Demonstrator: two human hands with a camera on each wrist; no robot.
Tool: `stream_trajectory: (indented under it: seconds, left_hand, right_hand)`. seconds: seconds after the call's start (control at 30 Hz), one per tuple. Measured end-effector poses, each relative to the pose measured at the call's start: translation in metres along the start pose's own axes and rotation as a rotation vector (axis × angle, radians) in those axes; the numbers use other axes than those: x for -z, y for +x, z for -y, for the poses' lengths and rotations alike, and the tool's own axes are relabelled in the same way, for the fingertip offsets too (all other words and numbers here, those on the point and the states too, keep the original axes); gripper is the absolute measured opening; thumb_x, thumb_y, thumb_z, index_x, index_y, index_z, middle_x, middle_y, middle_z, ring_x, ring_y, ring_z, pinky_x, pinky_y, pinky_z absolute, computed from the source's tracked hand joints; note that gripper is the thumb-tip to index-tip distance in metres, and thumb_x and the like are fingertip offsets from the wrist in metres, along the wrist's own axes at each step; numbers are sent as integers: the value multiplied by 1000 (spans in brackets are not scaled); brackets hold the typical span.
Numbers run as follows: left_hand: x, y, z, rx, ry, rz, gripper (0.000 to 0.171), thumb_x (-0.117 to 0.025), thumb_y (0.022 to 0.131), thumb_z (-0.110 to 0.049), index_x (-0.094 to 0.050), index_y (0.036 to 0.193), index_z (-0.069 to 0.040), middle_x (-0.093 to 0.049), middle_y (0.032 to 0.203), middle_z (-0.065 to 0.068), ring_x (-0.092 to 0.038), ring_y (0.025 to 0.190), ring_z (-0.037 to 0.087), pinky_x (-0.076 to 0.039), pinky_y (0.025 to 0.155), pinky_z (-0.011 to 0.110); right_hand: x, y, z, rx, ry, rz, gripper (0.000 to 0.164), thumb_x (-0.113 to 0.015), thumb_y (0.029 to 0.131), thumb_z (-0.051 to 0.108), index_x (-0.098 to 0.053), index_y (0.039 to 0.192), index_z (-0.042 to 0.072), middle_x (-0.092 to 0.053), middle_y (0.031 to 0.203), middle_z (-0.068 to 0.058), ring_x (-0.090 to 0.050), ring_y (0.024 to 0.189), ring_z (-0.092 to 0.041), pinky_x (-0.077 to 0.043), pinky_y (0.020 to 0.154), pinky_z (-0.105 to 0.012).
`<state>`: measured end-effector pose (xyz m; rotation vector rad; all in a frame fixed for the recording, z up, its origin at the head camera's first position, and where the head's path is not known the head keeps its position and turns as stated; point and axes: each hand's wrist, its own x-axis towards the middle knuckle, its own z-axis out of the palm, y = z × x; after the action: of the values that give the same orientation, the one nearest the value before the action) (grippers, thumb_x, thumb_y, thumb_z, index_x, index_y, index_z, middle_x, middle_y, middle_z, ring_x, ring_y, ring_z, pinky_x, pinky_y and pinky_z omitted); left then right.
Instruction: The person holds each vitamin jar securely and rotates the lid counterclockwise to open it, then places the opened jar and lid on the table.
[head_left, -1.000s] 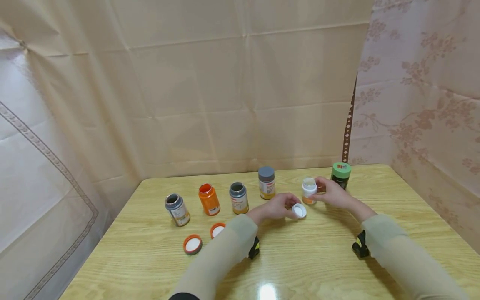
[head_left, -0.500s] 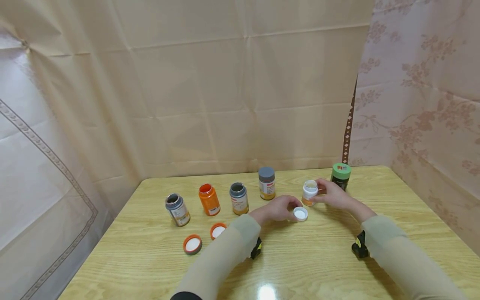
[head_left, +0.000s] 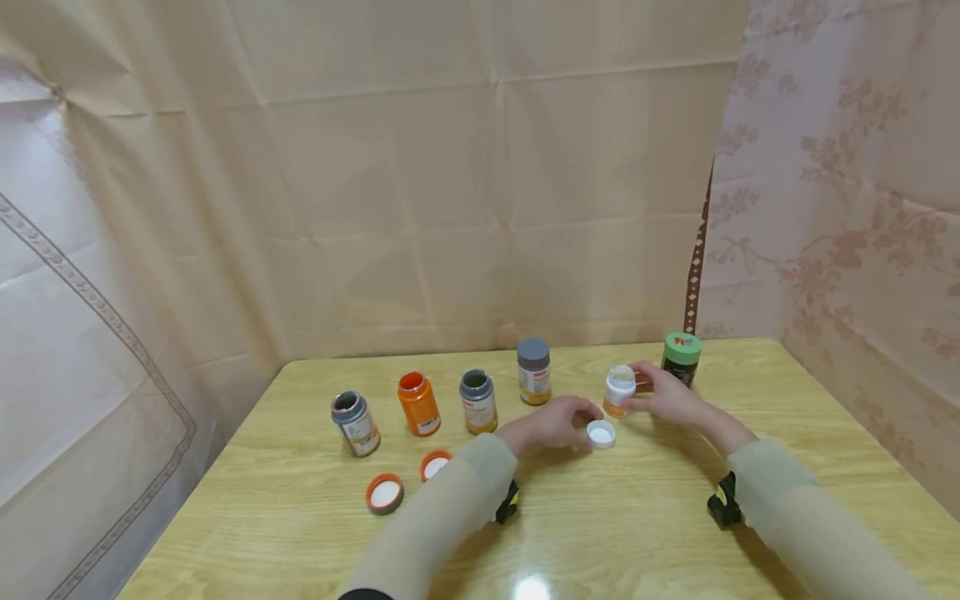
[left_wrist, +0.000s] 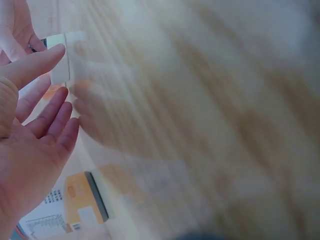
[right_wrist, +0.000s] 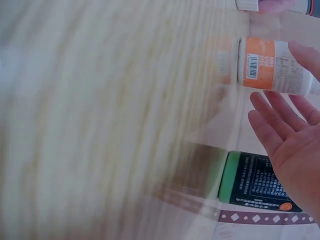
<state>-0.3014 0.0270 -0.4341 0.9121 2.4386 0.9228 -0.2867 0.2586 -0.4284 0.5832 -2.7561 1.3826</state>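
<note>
A white bottle cap (head_left: pixel 601 433) lies inside up on the table. My left hand (head_left: pixel 555 423) is beside it, its fingers straight in the left wrist view, with the cap near the thumb and fingertips. An uncapped white bottle with an orange label band (head_left: pixel 619 390) stands upright just behind the cap. Around its right side is my right hand (head_left: pixel 667 396). In the right wrist view the thumb overlaps the bottle (right_wrist: pixel 272 65), while the extended fingers lie along its other side without curling round it. Whether they touch it is hard to tell.
A dark jar with a green lid (head_left: pixel 682 358) stands behind my right hand. Left of the bottle are a grey-capped bottle (head_left: pixel 534 372), an open grey bottle (head_left: pixel 478 402), an open orange bottle (head_left: pixel 419 405) and another open grey bottle (head_left: pixel 356 423). Two orange-rimmed caps (head_left: pixel 385 493) lie in front.
The white cap has gone from tilted at my left fingertips to flat on the table, and those fingers have loosened. The white bottle has straightened and stands beside my right hand.
</note>
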Motion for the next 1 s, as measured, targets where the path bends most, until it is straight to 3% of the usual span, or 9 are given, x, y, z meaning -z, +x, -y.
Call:
stream_trajectory:
  seconds: [0.17,0.37,0.63,1.0]
  left_hand:
    - [7,-12,0,-21,53,21,50,-80,81,-11,-61,127,-13,-60,126,-4,-50,119,9,-35,103,25]
    - [19,-31,1,-88,112,15,48,-78,84,-15,-59,129,-13,-59,128,-4,-49,121,11,-37,101,24]
    - [36,-67,-3,-202,111,-27,44,-73,88,-16,-59,129,-10,-59,128,3,-51,119,15,-43,97,30]
    - [59,-104,-2,-184,24,-125,48,-73,89,-16,-55,134,-11,-56,134,1,-49,123,16,-44,97,35]
  right_hand:
    - [4,-7,7,5,-16,-9,59,-73,88,13,-41,130,-14,-57,118,-30,-55,110,-46,-45,91,-55]
    - [9,-11,14,12,-18,-6,61,-71,90,14,-39,134,-13,-55,122,-31,-54,112,-47,-50,88,-51]
    - [14,-17,24,45,-88,-43,64,-69,91,16,-35,139,-9,-48,132,-32,-46,121,-49,-38,94,-65]
    - [14,-22,46,132,-129,-61,64,-70,91,18,-36,140,-7,-42,140,-28,-39,127,-47,-31,102,-61]
